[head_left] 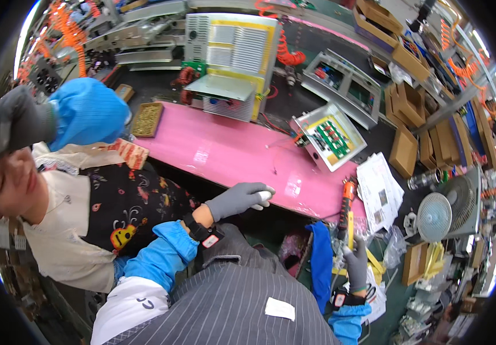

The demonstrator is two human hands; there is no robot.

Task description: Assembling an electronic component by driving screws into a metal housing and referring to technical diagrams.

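Note:
My left hand, in a grey glove with white fingertips, is over the near edge of the pink-covered bench. Its fingers are bent together, and whatever they may hold is hidden. Lower right, my right hand, gloved alike, has its fingers pointing up and apart beside a yellow strip. Just beyond it, an orange and black power screwdriver lies at the bench's right end. An open white metal case with a green circuit board stands tilted on the far side.
At my left sits a co-worker in a blue cap. A box of small brass-coloured parts, a large vented metal unit and a grey metal frame occupy the bench. Printed sheets, a fan and cardboard boxes are on the right.

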